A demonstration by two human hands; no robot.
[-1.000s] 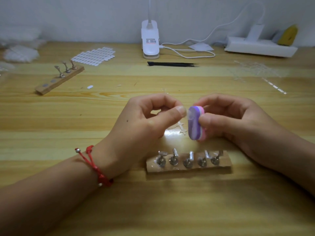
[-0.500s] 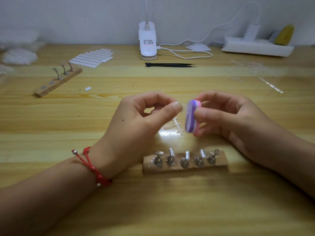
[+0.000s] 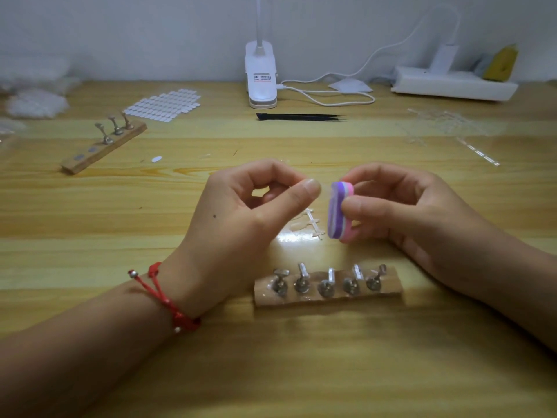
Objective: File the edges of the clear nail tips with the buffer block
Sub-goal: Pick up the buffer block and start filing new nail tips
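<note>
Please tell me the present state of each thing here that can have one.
Left hand: pinches a clear nail tip, faintly visible.
Right hand: grips the buffer block, held on end.
Near holder: five stands in place.
Far holder: three stands, two spots empty.
Tweezers: lying flat.

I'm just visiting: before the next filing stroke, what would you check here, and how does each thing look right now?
1. Buffer block held: ok, the right hand grips it between thumb and fingers.
2. Clear nail tip held: ok, the left hand pinches it, though it shows only faintly.
3. Tip's edge meets the block: cannot tell, too transparent.
4. Wooden holder out of the way: ok, it lies flat on the table, nearer the person than the hands.
5. Edge smooth yet: cannot tell.
</note>
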